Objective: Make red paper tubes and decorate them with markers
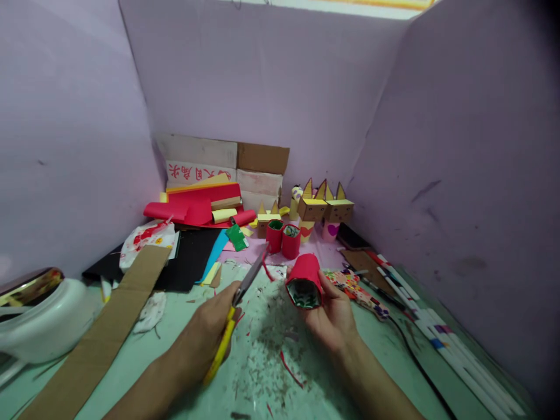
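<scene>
Behind right hand (335, 315)'s red tube (305, 281): 2 tubes (283, 238).

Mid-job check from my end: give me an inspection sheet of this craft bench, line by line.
Surface: pale green table, littered with paper scraps.
Job's things: red paper tube, patterned inside; yellow-handled scissors.
Clutter: cardboard strip, red paper stack, two red tubes, box figures with pointed ears, markers, white container.
Grippers: left hand holds the scissors; right hand holds the red paper tube.
Cables: black cable along the right side.
Surroundings: lilac panels on three sides.
</scene>
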A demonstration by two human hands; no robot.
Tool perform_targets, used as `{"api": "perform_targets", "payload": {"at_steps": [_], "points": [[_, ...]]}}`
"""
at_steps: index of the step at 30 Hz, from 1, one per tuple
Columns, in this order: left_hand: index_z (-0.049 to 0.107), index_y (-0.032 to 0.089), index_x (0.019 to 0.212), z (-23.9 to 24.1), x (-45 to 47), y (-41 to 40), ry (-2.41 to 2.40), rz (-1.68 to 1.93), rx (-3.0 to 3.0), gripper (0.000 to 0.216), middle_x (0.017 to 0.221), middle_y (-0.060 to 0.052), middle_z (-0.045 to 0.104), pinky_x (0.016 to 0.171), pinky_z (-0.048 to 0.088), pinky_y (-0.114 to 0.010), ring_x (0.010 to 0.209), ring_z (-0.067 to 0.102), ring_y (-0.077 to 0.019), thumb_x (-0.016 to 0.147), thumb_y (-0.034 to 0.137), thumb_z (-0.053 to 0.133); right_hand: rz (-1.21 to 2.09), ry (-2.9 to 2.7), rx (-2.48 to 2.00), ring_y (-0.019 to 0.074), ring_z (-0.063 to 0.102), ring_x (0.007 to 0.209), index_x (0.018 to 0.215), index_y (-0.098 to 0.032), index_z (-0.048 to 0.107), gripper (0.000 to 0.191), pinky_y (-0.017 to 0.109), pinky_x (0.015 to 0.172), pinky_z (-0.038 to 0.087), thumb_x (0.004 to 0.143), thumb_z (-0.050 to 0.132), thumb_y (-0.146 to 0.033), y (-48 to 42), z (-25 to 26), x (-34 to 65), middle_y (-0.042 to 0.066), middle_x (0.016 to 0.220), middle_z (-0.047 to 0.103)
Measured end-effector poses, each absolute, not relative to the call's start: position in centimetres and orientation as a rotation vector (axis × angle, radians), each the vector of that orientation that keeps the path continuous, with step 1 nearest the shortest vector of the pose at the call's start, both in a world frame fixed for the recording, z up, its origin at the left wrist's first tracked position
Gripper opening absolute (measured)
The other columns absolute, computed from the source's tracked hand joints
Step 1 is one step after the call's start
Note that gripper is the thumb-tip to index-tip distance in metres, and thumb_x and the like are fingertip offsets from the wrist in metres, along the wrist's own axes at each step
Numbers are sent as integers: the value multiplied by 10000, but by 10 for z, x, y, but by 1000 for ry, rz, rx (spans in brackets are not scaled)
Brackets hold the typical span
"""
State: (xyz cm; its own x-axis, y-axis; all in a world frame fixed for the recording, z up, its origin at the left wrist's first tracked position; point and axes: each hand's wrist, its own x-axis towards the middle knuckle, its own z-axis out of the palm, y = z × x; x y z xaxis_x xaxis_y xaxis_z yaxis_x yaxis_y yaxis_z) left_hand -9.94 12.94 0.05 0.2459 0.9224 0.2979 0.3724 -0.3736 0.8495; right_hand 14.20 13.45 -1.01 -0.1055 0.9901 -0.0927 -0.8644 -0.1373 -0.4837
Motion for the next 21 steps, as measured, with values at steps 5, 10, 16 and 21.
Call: {"api": "perform_targets", "payload": {"at_steps": [5,10,16,21], "points": [[632,226,1200,6,-99,134,1284,1237,1488,510,1069,-104,701,739,517,-313,901,653,-262,700,270,725,1702,-363,-468,273,715,994,1171,-150,666,363,488,918,570,826,700,-259,133,-2,141,96,928,779],[533,158,1167,14,-112,146,1118,993,1152,588,671,-14,631,399,411,-267,420,508,-157,742,551,629,1706,-279,-499,275,719,989,1183,-147,659,348,502,919,568,849,658,-245,129,5,135,87,866,781],[627,230,1191,22,-115,138,1608,837,1930,421,888,-66,696,700,478,-342,766,638,-249,825,433,583,1707,-329,-481,287,717,1000,1133,-154,683,335,511,919,567,819,695,-270,128,2,134,107,930,776],[674,254,1132,17,-109,131,1401,928,2161,338,981,-88,706,718,463,-340,785,630,-261,827,375,592,1684,-392,-472,290,716,1012,1176,-168,667,385,508,916,570,825,691,-324,129,-5,135,120,1027,765]]}}
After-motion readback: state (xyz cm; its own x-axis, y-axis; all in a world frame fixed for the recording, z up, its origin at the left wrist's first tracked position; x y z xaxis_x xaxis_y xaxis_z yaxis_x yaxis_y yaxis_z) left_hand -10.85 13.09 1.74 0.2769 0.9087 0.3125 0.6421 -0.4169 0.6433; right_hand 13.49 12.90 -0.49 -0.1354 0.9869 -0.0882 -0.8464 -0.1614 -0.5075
